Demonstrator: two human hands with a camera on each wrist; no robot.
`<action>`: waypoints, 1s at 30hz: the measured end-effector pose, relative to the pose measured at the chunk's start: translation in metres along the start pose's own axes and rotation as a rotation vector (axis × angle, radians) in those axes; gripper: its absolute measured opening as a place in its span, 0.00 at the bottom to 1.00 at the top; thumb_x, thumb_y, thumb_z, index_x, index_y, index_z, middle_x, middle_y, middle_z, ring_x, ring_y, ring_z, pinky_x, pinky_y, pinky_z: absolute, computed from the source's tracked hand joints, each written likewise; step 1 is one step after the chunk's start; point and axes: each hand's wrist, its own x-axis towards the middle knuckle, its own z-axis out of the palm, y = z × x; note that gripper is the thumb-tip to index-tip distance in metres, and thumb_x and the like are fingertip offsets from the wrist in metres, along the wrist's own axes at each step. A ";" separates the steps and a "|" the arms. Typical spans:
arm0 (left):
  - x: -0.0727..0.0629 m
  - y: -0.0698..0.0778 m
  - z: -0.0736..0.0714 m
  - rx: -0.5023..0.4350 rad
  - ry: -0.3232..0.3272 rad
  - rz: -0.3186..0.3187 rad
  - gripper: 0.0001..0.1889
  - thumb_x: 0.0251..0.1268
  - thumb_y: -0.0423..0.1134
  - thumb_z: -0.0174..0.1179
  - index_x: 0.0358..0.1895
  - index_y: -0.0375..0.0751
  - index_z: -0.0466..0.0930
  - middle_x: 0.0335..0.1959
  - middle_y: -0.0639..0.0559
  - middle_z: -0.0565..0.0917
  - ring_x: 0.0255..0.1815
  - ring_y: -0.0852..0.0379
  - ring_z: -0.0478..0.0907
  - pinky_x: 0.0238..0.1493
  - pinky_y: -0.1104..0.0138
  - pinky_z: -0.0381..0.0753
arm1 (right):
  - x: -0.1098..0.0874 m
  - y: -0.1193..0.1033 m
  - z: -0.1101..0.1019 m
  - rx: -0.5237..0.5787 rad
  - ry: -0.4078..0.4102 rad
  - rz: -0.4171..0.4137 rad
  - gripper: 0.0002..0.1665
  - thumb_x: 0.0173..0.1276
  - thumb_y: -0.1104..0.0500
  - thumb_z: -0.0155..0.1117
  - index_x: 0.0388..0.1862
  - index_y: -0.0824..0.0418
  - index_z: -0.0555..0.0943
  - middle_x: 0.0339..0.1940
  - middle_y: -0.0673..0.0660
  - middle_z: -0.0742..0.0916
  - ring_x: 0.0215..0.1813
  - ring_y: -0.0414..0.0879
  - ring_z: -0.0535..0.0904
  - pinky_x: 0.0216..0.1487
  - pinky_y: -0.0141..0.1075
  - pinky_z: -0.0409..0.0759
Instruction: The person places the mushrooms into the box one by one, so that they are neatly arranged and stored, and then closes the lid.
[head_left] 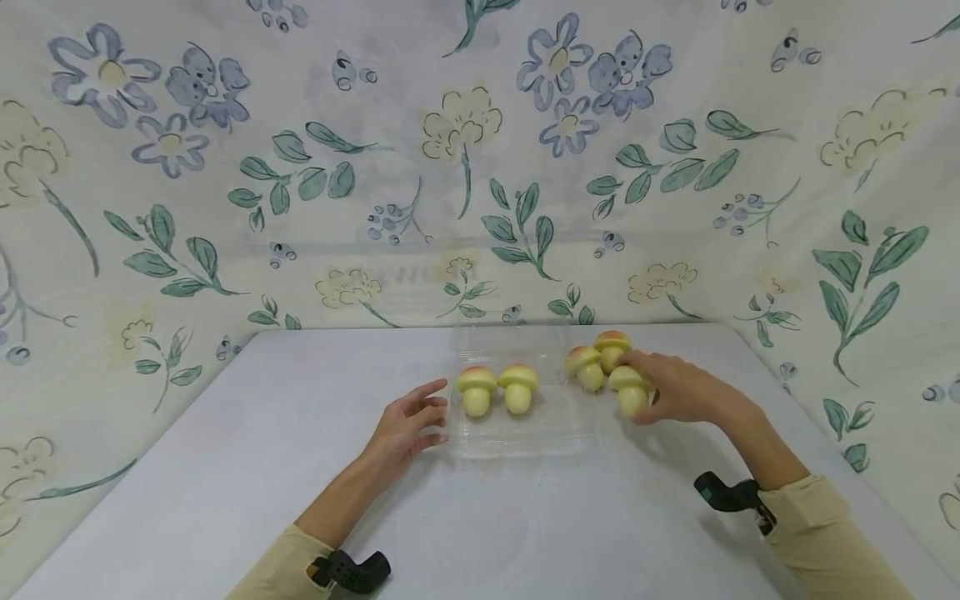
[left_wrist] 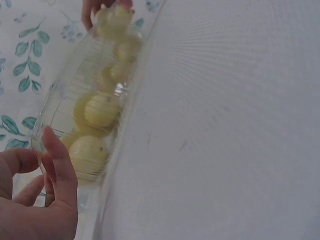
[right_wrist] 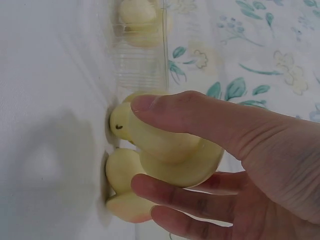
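Clear, thin plastic container point(head_left: 525, 442), low and squarish, with fine ridges along the walls and glints at the edge. Inside, on the container's floor, 2 mushroom shapes side by side: a left mushroom point(head_left: 476, 396) and a right mushroom point(head_left: 517, 392). Plump, rounded stems in pale yellow, smooth-looking, under domed yellow-green caps with an orange flush on top. Just beyond the container's right wall, 3 more of the same make, close together: a held mushroom point(head_left: 628, 382), a side mushroom point(head_left: 587, 369) nearest that wall, and a rear mushroom point(head_left: 612, 346).

Under the container, a pale, smooth desk point(head_left: 270, 433). Behind the container, a cream cloth point(head_left: 390, 225) printed with blue flowers, yellow blooms and green leaves. On the near side of the container, beige sleeves point(head_left: 828, 529) with a black device point(head_left: 363, 573) at each wrist.

Inside the container, stems towards the near wall, caps towards the far wall, long axes near to far. To the right of the container, the held mushroom with stem likewise nearward and cap farther off. Pinched there between thumb and fingers of the right grip point(head_left: 684, 387). At the container's left wall, left grip point(head_left: 408, 425) with fingers spread and lightly bent, tips close to the plastic; cannot tell about firm contact.
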 end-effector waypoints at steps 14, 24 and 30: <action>-0.001 0.002 -0.004 0.010 -0.005 0.009 0.29 0.70 0.29 0.54 0.73 0.40 0.63 0.45 0.54 0.76 0.41 0.60 0.75 0.36 0.72 0.83 | 0.011 -0.016 -0.011 -0.017 0.008 -0.030 0.44 0.54 0.54 0.77 0.68 0.55 0.67 0.41 0.56 0.80 0.37 0.46 0.76 0.37 0.35 0.75; 0.001 -0.001 -0.003 0.005 -0.002 0.000 0.28 0.70 0.30 0.55 0.73 0.42 0.64 0.47 0.53 0.75 0.40 0.61 0.75 0.36 0.72 0.83 | 0.024 -0.029 -0.009 0.035 0.038 -0.119 0.42 0.52 0.58 0.78 0.66 0.57 0.70 0.51 0.56 0.80 0.42 0.47 0.76 0.42 0.36 0.75; 0.001 -0.001 -0.002 0.006 0.001 -0.005 0.28 0.70 0.30 0.55 0.72 0.44 0.65 0.48 0.52 0.74 0.40 0.60 0.74 0.36 0.71 0.83 | 0.035 -0.040 -0.005 0.026 0.031 -0.109 0.41 0.53 0.56 0.78 0.66 0.55 0.72 0.55 0.55 0.79 0.49 0.50 0.75 0.47 0.40 0.76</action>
